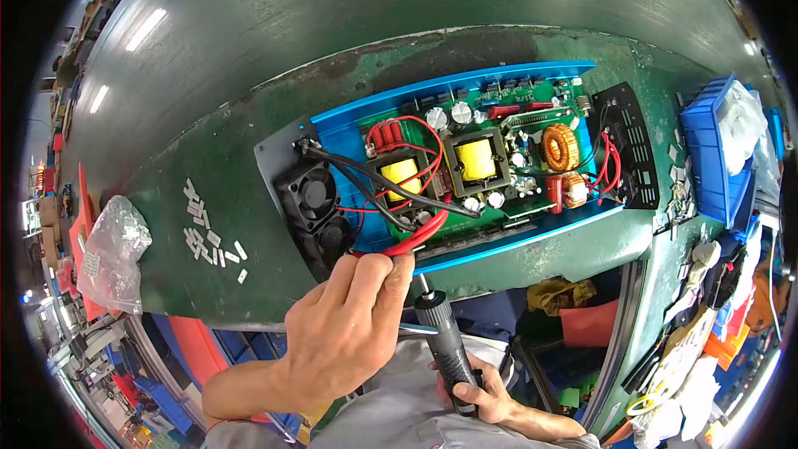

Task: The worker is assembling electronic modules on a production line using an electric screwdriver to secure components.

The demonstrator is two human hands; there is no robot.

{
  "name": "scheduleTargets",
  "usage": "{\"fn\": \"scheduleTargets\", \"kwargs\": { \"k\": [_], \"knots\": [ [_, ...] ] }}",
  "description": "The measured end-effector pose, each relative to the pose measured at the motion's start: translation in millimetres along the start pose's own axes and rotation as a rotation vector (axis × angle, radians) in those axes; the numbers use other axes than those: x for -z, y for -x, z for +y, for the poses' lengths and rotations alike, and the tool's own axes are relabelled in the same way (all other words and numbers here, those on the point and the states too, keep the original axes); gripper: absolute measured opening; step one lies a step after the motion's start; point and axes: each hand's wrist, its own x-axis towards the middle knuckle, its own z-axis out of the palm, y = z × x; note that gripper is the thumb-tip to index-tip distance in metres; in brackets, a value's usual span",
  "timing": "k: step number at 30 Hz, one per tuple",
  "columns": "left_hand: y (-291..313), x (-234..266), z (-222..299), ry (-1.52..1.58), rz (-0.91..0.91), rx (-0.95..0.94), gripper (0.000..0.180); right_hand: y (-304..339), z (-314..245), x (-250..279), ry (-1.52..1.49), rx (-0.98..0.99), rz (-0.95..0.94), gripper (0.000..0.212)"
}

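A blue metal housing (507, 252) lies open on the green bench, with a green circuit board (428, 158) inside. Yellow-wrapped transformers (476, 162) and copper coils (560, 147) sit on the board. Two black fans (314, 191) are at its left end, and a black slotted end plate (638, 150) stands at its right end. At the near left corner, the fingers of my left hand (345, 324) pinch thick red cables (420, 237). Thick black cables (374, 179) arch over the board. My right hand (490, 395) grips a black electric screwdriver (446, 341), its bit pointing up at the housing's near edge.
Small white pieces (199, 237) are scattered on the bench at left, beside a clear plastic bag (116, 254). On the right stands a blue bin (702, 150) with plastic bags in it, near small grey pieces (680, 195). Below the bench edge is an open compartment with a red sheet (588, 324).
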Motion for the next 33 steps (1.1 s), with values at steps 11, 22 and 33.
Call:
{"fn": "scheduleTargets", "kwargs": {
  "k": [11,22,33],
  "knots": [
    [-7.3,1.8,1.9,0.056,-0.018,-0.025,0.037,2.7,15.9,-1.0,-0.154,-0.076,0.060,0.106],
    [-2.9,10.0,10.7,0.061,-0.001,0.050,0.020,11.6,10.1,-7.6,-0.088,0.006,0.259,0.057],
    [0.6,-12.0,-12.8,0.206,0.053,-0.133,0.034,-6.4,43.7,-8.1,-0.440,0.029,0.484,0.074]
  ]
}}
